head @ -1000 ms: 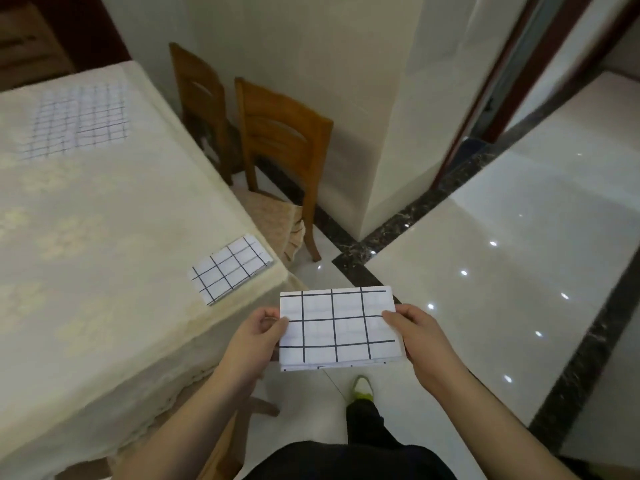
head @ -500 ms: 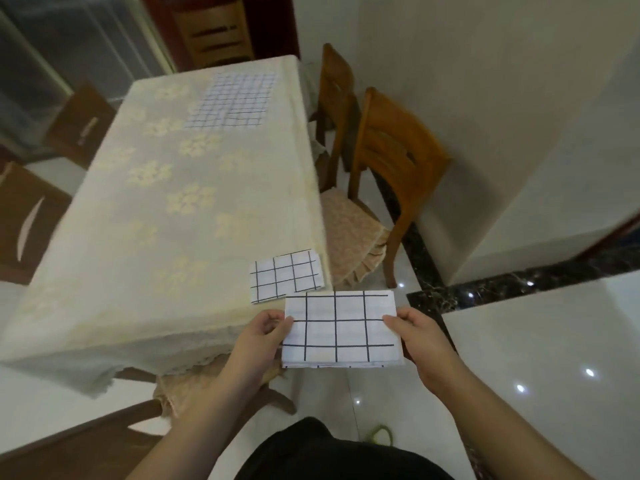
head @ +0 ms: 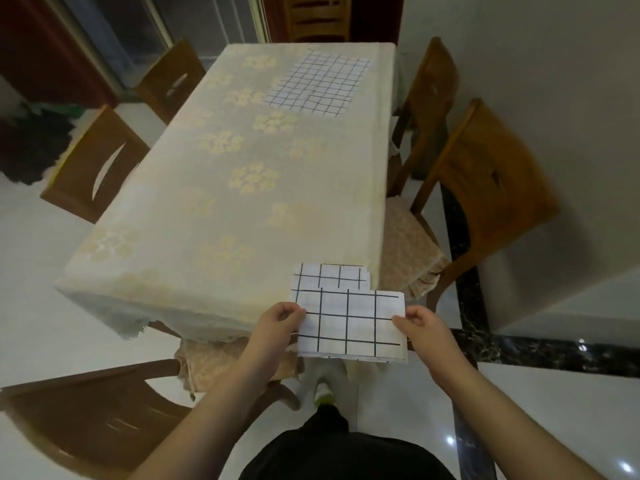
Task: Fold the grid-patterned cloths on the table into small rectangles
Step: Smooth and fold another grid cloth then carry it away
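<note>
Both hands' grip has carried the folded cloth (head: 349,323) over the table (head: 214,202).

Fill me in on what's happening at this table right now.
A person is folding grid-patterned cloths. Both hands, left hand and right hand, pinch the side edges of a folded cloth just off the table's near corner. A finished folded one lies at that corner. A larger unfolded cloth still waits at the far end.
</note>
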The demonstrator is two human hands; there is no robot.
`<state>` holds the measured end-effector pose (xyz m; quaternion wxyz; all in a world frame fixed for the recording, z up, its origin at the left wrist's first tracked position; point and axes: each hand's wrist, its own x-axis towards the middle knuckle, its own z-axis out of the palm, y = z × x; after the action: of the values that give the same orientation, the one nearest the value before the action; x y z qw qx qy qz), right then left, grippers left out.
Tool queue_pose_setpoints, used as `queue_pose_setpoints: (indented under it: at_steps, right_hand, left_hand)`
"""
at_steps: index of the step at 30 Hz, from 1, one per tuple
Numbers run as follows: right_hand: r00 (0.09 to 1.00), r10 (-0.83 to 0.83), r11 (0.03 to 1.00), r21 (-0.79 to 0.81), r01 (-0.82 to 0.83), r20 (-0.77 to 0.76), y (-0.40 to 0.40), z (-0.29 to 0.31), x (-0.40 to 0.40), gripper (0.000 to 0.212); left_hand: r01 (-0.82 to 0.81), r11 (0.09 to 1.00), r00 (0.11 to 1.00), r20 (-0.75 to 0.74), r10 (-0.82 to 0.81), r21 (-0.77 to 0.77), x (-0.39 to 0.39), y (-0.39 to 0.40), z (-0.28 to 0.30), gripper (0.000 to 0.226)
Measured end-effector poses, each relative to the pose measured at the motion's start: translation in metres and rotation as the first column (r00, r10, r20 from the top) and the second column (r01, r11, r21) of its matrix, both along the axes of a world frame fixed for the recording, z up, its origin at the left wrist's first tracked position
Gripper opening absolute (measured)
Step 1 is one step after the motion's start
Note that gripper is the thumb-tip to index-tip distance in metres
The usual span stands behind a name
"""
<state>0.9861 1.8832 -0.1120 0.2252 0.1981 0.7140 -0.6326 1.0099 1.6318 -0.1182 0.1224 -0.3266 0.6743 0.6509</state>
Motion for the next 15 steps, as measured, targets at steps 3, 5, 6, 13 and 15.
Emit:
queue_pose_setpoints:
  at_steps: [3,5,6,13,15]
  right_hand:
    - [0.999,0.035,0.998,0.043,-0.037,0.036,-0.017,-0.014,-0.025,0.01]
    - [0.997,0.054,0.997,0.053,-0.057,0.056,-0.028,-0.023,-0.039,0.01]
    - [0.996,0.06,0.996,0.063,-0.064,0.066,-0.033,-0.026,-0.045,0.011]
    - [0.99,0.054,0.989,0.127,-0.071,0.133,-0.054,-0.05,-0.078,0.017]
    - [0.988,0.056,0.986,0.148,-0.077,0.143,-0.054,-0.055,-0.086,0.016]
  left_hand:
    - [0.0,1.0,0.999,0.037,0.001,-0.029,-0.019,-0.019,-0.017,0.014]
    - [0.015,0.998,0.999,0.05,-0.012,-0.058,-0.033,-0.03,-0.027,0.012]
    - [0.032,0.996,0.998,0.049,-0.028,-0.083,-0.04,-0.035,-0.032,0.012]
    - [0.2,0.939,0.979,0.085,-0.183,-0.281,-0.081,-0.064,-0.061,0.013]
    - [0.247,0.912,0.968,0.119,-0.219,-0.327,-0.089,-0.064,-0.07,0.012]
